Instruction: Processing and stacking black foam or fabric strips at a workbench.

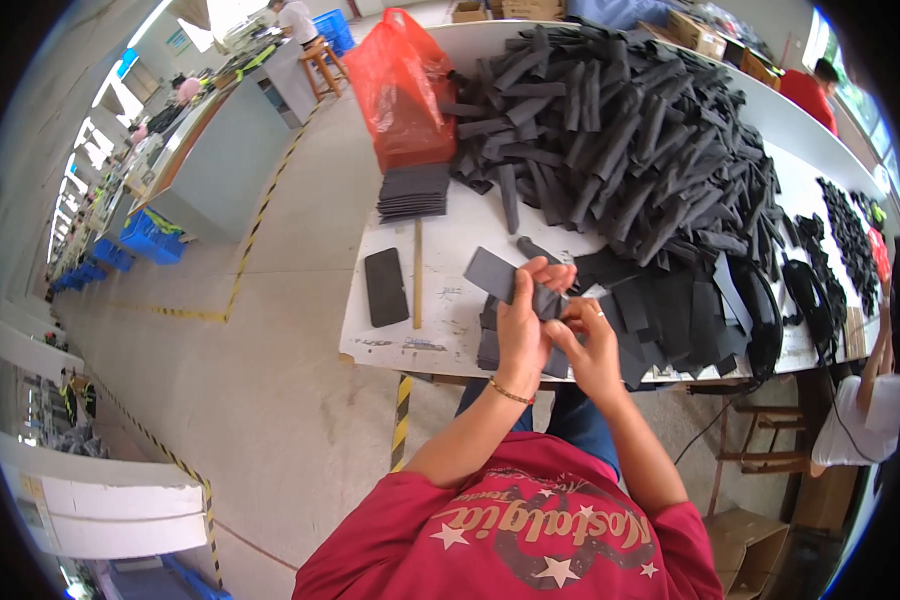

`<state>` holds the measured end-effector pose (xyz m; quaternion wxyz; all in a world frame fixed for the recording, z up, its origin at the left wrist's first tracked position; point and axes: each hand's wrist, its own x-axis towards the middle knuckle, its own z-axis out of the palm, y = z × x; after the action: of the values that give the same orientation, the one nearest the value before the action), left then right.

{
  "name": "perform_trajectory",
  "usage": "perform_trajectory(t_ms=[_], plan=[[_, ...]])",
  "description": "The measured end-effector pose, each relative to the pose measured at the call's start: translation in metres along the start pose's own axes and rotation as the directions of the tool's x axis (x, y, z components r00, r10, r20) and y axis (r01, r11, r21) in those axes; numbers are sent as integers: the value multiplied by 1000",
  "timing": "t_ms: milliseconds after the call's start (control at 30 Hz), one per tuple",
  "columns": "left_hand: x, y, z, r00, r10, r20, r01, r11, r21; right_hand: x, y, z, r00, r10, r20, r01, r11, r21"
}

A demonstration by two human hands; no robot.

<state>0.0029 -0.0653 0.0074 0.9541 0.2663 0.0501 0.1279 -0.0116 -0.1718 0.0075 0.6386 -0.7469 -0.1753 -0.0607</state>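
Observation:
Over the front edge of the white table [450,240], my left hand [522,325] grips a flat dark grey rectangular piece [488,270], which sticks out past its thumb toward the far left. Dark fabric [547,303] lies across the same palm. With thumb and fingers closed, my right hand [592,345] pinches the near end of this fabric, close against the left hand. Whether fabric and flat piece are joined is hidden by my fingers. Partly under my hands is a stack of dark pieces [488,345]. Loose flat dark fabric pieces [660,315] spread to the right.
A big heap of dark folded strips [620,130] covers the table's far side. At the left are a red plastic bag [400,100], a neat dark stack [413,192], a wooden stick [417,280] and a black phone-like slab [386,287]. A co-worker [860,420] sits at the right.

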Motion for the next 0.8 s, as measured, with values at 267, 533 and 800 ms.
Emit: perform_trajectory(t_ms=[267,533,800], plan=[[2,11,-2,985,46,169,-35,997,-66,-14,5,-4,945,311,-104,-221,839,497],[9,17,-7,980,-7,200,35,990,-136,-1,0,-6,941,272,-199,-195,922,335],[12,18,-1,992,56,114,-60,998,28,6,-10,15,961,253,-112,-251,968,32]])
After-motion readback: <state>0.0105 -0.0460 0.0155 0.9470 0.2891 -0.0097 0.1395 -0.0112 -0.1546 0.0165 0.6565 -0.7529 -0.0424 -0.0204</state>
